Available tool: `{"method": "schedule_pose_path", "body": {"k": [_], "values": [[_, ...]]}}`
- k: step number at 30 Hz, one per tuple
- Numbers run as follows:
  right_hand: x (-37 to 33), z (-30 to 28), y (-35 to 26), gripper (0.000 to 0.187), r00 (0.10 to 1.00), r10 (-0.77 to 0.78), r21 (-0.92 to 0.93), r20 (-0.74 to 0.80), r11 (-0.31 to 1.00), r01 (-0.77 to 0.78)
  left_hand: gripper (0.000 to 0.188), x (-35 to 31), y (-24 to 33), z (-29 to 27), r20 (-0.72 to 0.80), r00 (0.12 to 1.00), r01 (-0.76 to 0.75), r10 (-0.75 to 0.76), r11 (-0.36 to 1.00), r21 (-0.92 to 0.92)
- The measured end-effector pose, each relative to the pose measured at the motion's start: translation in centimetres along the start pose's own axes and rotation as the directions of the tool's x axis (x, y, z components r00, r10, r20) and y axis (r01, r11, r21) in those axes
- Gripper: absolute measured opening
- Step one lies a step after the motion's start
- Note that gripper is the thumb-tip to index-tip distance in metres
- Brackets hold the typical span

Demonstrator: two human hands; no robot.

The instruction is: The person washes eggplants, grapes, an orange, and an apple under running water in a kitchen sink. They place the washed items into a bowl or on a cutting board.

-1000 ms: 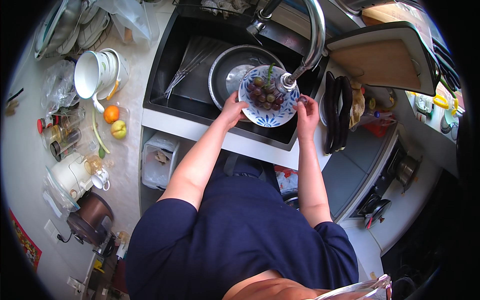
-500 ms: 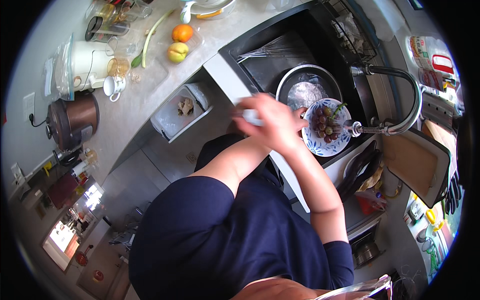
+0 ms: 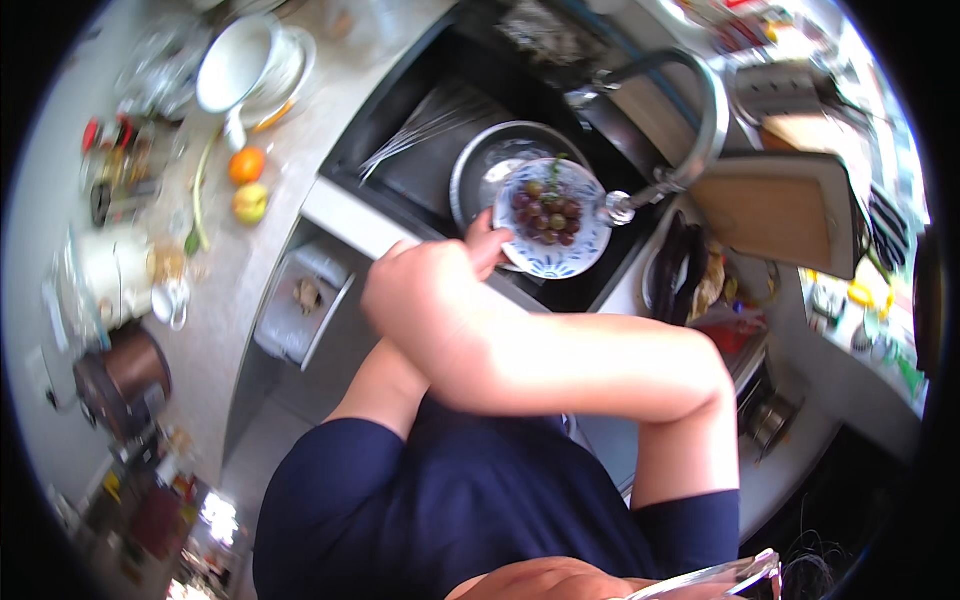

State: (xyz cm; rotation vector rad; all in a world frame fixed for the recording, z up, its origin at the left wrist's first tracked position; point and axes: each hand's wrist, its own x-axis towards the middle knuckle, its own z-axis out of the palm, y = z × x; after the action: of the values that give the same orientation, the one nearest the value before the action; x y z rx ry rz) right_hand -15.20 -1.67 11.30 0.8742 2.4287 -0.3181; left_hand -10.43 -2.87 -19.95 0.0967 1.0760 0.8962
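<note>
A white bowl with a blue leaf pattern [image 3: 550, 262] holds dark grapes [image 3: 547, 220] and a green stem. My left hand [image 3: 487, 246] grips its near-left rim, holding it tilted over the sink beside the faucet head. The left forearm passes beneath my right arm, which crosses over to the left. My right hand [image 3: 415, 290] is curled, back upward, near the counter's front edge above the bin; its fingertips and anything in them are hidden. Under the bowl, a round metal pan [image 3: 470, 165] sits in the black sink [image 3: 400, 130].
A curved chrome faucet [image 3: 712, 110] arches over the sink, where thin metal skewers [image 3: 425, 135] lie. Left are an orange [image 3: 247, 166], a yellow-green fruit [image 3: 251, 204], a mug [image 3: 171, 303] and a cooker [image 3: 125, 380]. A bin [image 3: 300, 310] hangs below the counter. Eggplants [image 3: 680, 265] lie right.
My right hand has swung left and down, away from the bowl; the white object seen in it before is now out of sight. The view has turned rightward. My left hand keeps the bowl.
</note>
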Motion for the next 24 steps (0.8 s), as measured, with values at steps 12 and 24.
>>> {"method": "schedule_pose_path", "body": {"k": [12,24], "values": [[-7.6,-3.3,-0.1,0.018,0.998,0.053,0.107,0.023,0.993,-0.055,0.058,0.7,2.2,1.8,0.080,0.997,-0.022,0.018,0.998,0.055],[-11.7,11.0,22.7,0.012,0.868,0.275,0.165,0.413,0.915,-0.369,0.059,-0.2,2.5,1.8,0.040,0.999,-0.010,0.008,0.999,0.051]]}}
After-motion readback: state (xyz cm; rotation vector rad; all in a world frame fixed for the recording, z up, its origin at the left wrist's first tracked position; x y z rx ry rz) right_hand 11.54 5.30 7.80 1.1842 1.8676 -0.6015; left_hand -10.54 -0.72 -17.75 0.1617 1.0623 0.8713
